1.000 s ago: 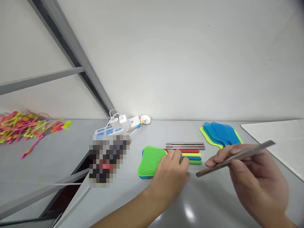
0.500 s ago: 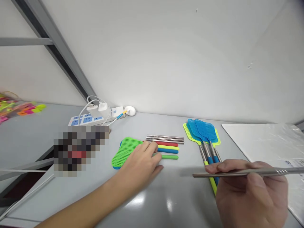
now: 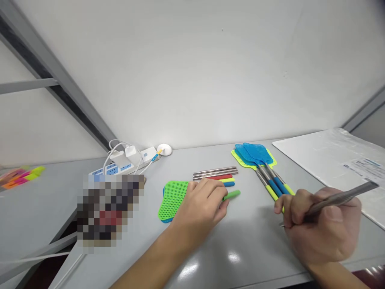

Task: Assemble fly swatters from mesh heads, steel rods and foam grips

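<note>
My right hand (image 3: 321, 226) is closed around a thin metal telescopic rod (image 3: 345, 198) that points up and to the right. My left hand (image 3: 200, 206) rests on a row of coloured foam handles, fingers curled over the green handle (image 3: 232, 195); red, yellow and blue handles (image 3: 227, 180) lie just behind it. A green mesh swatter head (image 3: 172, 194) lies left of that hand, on top of a blue one. Bare metal rods (image 3: 215, 172) lie behind the handles. A stack of assembled blue and yellow-green fly swatters (image 3: 255, 156) lies to the right.
On the grey table (image 3: 240, 249) a white power strip (image 3: 123, 162) with plugged chargers sits by the wall. A pixelated dark object (image 3: 110, 208) is at the left. Bright plastic pieces (image 3: 21, 176) lie far left. White plastic-wrapped sheets (image 3: 333, 156) lie at the right.
The view has swung up and left. My right hand has tilted the rod from level to pointing up-right and curled tighter. My left hand has closed over the green handle and shifted it.
</note>
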`<state>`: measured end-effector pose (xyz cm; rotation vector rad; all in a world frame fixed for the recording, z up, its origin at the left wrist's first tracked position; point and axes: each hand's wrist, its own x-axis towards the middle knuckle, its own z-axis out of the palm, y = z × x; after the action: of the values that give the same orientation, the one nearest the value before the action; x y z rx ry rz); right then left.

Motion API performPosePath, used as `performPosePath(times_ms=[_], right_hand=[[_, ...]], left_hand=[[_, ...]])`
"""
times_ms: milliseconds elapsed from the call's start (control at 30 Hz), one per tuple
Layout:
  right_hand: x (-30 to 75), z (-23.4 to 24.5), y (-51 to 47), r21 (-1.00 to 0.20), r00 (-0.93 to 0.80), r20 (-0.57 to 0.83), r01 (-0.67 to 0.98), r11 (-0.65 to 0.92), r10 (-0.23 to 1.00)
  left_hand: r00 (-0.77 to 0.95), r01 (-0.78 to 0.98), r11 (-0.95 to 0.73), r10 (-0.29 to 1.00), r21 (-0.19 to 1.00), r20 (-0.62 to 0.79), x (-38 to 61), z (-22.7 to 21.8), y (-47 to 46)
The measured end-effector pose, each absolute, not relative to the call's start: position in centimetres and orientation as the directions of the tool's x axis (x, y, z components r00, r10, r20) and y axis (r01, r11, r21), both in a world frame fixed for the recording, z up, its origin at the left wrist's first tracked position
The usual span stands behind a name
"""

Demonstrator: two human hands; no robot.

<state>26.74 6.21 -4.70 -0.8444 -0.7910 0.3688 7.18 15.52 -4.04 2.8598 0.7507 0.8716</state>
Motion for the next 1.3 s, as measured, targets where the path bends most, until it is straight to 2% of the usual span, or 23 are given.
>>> performPosePath(times_ms=[100, 233, 300, 333, 433, 500, 567, 733, 900, 1067, 1300], right_hand=[[26.4, -4.9, 6.5, -0.764, 0.656, 0.502, 0.031, 0.645, 0.563], [26.6, -5.0, 6.9, -0.722, 0.673, 0.544, 0.071, 0.689, 0.501], [26.6, -5.0, 7.0, -0.732, 0.671, 0.511, 0.012, 0.681, 0.537], [26.6, -4.9, 7.1, -0.754, 0.655, 0.469, -0.052, 0.655, 0.593], [26.3, -4.3, 7.3, -0.81, 0.571, 0.263, -0.307, 0.5, 0.777], [26.1, -3.2, 7.4, -0.799, 0.51, 0.127, -0.455, 0.392, 0.851], [25.7, -1.8, 7.6, -0.767, 0.477, 0.067, -0.537, 0.351, 0.876], [24.0, 1.5, 8.1, -0.724, 0.446, 0.175, -0.546, 0.422, 0.878], [22.2, 1.5, 8.2, -0.735, 0.395, 0.282, -0.497, 0.461, 0.874], [21.8, 1.2, 8.5, -0.759, 0.376, 0.28, -0.477, 0.444, 0.883], [20.8, 0.9, 8.6, -0.823, 0.292, 0.347, -0.361, 0.439, 0.891]], left_hand=[[0.584, 0.259, -0.885, 0.462, 0.386, 0.667, 7.3, -3.3, 15.0], [0.459, 0.042, -0.858, 0.472, 0.512, 0.753, 7.6, -3.4, 13.9], [0.442, -0.001, -0.856, 0.462, 0.516, 0.769, 7.9, -3.6, 13.5], [0.439, 0.0, -0.868, 0.446, 0.497, 0.78, 8.0, -3.7, 13.3], [0.471, 0.024, -0.911, 0.373, 0.412, 0.799, 8.4, -4.2, 13.1], [0.51, 0.029, -0.922, 0.347, 0.387, 0.787, 8.6, -4.6, 13.2], [0.542, 0.041, -0.92, 0.348, 0.389, 0.765, 8.7, -5.1, 13.2], [0.539, 0.071, -0.899, 0.399, 0.431, 0.742, 9.1, -6.0, 13.2], [0.5, 0.07, -0.891, 0.421, 0.449, 0.757, 9.1, -6.3, 13.4], [0.492, 0.072, -0.892, 0.421, 0.446, 0.762, 9.0, -6.4, 13.4], [0.539, 0.065, -0.85, 0.471, 0.523, 0.698, 9.0, -6.7, 13.5]])
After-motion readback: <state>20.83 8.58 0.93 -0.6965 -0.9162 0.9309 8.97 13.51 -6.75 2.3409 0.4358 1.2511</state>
